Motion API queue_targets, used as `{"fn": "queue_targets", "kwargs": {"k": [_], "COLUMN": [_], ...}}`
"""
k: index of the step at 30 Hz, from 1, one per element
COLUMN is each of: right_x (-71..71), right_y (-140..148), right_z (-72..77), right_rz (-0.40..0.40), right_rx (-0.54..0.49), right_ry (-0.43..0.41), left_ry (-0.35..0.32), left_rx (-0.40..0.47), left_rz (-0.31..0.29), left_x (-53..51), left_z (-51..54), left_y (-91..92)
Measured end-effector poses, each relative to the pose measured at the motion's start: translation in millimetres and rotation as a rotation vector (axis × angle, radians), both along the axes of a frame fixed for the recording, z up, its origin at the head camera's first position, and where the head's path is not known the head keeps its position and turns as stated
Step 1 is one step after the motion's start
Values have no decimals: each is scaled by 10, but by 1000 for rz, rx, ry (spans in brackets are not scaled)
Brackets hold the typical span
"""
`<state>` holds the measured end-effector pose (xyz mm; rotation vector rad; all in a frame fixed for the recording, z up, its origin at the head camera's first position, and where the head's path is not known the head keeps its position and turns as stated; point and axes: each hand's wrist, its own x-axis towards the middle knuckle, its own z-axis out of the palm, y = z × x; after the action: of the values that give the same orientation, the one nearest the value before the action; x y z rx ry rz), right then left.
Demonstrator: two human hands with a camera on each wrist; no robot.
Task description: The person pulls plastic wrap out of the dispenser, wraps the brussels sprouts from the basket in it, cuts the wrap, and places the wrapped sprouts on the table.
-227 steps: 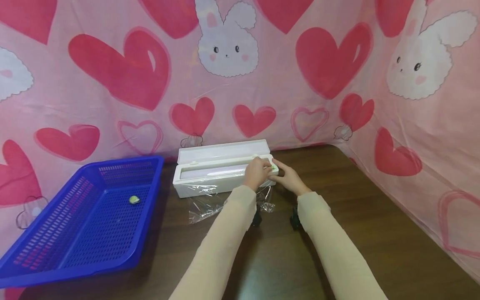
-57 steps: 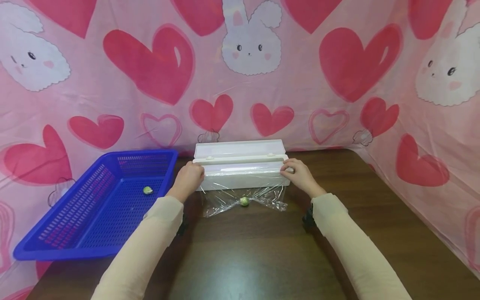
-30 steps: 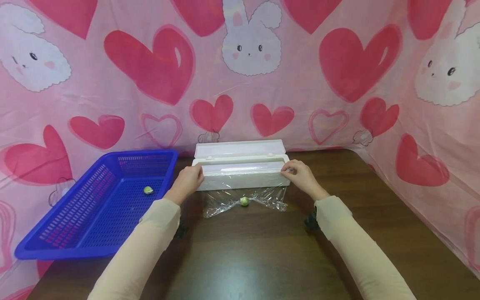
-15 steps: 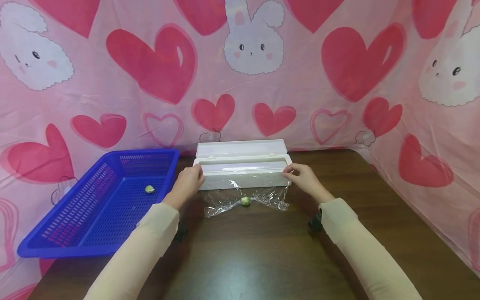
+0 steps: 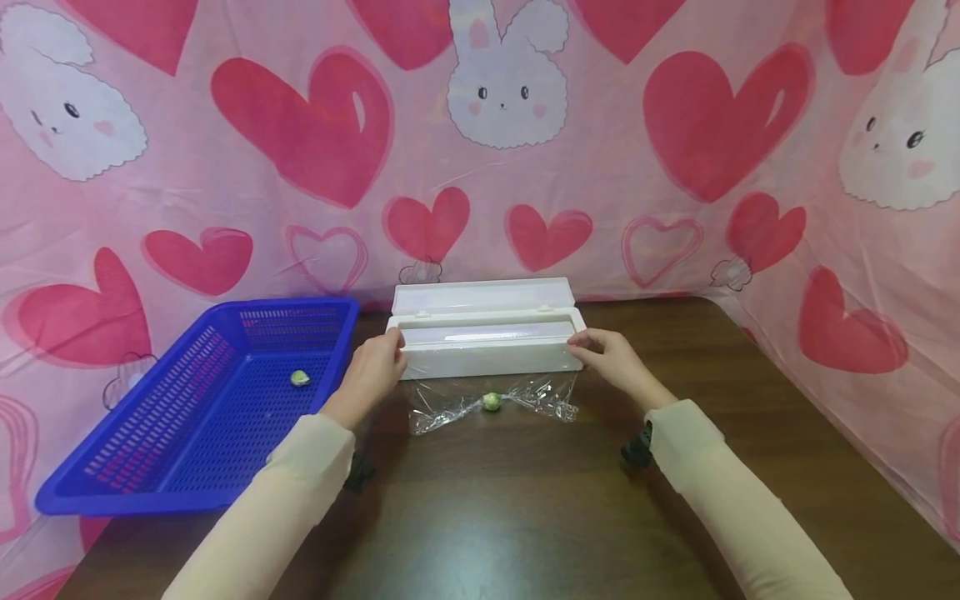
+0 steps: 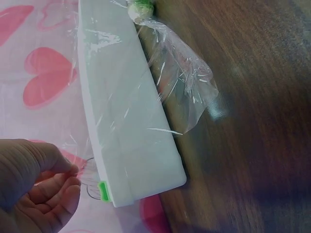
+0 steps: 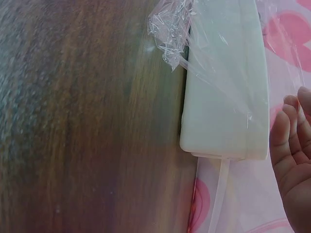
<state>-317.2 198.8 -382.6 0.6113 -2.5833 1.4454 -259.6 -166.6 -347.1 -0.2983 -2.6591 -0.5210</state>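
A white cling film dispenser box (image 5: pixel 487 360) stands near the back of the table with its lid (image 5: pixel 483 296) up. Clear cling film (image 5: pixel 536 396) hangs over its front onto the table, gathered around a small green-and-white Brussels sprout (image 5: pixel 491 402). At the box's left end, my left hand (image 5: pixel 371 367) pinches the film between thumb and fingertips. My right hand (image 5: pixel 611 357) pinches the film at the opposite end. In the left wrist view a green slide cutter (image 6: pixel 103 191) sits at the box's end, close to the fingers.
On the left a blue perforated basket (image 5: pixel 187 502) holds another Brussels sprout (image 5: pixel 299 378). Behind the brown wooden table (image 5: pixel 480 517) hangs a pink cloth (image 5: pixel 585 125) with hearts and rabbits, which also runs along the right side.
Earlier both hands were together at the box's right end; since then the left has moved to the left end. Lately the hands have shifted only slightly, still pinching the film.
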Motion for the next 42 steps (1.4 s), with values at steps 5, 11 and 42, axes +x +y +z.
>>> {"fn": "queue_targets", "kwargs": {"k": [5,11,42], "right_x": [22,56,174], "right_y": [35,58,239], "right_z": [-10,-4,-146], "right_rz": [19,22,84], "right_rx": [-9,-8,61], "right_ry": [-8,-38,-67], "left_ry": [45,-4,8], "left_rx": [28,308,574], "left_rz": [-16,-10,-48], "left_x": [28,87,388], "left_z": [-7,-49,-459], "left_y": [15,131,127]}}
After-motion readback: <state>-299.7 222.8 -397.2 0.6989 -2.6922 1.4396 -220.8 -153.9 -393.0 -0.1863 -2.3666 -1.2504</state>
